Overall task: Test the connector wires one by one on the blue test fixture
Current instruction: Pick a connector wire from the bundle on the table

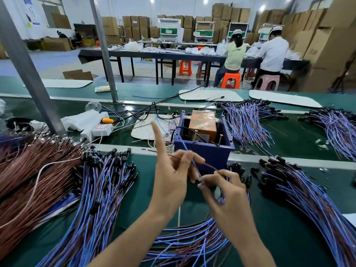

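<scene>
Blue-and-brown wire (209,166) is running between my hands. I am pinching it in my left hand (171,170), index finger sticking up clear, and gripping its ends with my right hand (223,189), probably lining them up for the blue fixture (212,154) just beyond both hands.

Factory assembly floor, green conveyor bench (289,228), heaped wire harnesses (92,189), stacked cartons (323,41), capped workers (273,53) on stools

left hand (171,176) pinches, index raised; right hand (225,197) pinches, fingers curled.
</scene>
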Available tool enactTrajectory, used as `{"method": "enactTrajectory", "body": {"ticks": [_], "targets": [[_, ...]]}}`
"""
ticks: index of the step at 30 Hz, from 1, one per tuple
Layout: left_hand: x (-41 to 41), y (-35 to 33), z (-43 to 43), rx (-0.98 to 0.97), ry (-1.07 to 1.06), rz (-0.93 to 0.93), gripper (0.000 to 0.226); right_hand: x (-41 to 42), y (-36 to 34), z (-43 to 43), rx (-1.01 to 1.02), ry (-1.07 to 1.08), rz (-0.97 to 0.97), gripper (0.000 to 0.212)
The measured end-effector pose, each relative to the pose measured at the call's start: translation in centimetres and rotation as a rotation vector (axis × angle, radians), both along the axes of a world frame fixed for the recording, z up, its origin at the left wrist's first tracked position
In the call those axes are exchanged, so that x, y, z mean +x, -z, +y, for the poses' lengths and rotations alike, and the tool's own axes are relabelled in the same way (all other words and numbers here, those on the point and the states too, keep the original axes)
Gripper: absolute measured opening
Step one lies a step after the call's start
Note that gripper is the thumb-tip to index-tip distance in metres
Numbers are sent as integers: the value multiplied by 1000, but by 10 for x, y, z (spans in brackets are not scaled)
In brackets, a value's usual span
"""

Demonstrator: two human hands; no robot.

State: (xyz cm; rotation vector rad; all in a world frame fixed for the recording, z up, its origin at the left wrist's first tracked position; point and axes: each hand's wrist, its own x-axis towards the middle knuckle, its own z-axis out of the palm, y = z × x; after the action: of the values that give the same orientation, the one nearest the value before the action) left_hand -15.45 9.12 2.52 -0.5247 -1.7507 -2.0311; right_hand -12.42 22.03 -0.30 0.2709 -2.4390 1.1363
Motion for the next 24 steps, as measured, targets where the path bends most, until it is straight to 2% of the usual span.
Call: {"method": "enactTrajectory", "body": {"ticks": [3,6,11,14,17,20,22,24], "targets": [[0,13,2,-199,28,-27,82,0,1,-10,-137,44,-70,20],[-3,16,1,-230,-2,-76,73,0,-3,-19,-232,31,-32,20],[0,13,-1,-35,-33,-88,59,-1,2,-29,-470,119,-11,23],[1,9,-3,163,-148,-43,69,-5,6,-29,-552,153,-62,25],[-3,8,-1,256,-172,-60,76,-5,10,-31,-570,149,-92,34],[-7,8,4,303,-114,-136,50,-6,14,-33,-640,136,-138,50],[-7,10,6,259,-97,-156,27,-7,18,-34,-709,115,-170,53],[-7,12,8,208,-108,-159,16,-9,23,-33,-790,90,-197,53]]}}
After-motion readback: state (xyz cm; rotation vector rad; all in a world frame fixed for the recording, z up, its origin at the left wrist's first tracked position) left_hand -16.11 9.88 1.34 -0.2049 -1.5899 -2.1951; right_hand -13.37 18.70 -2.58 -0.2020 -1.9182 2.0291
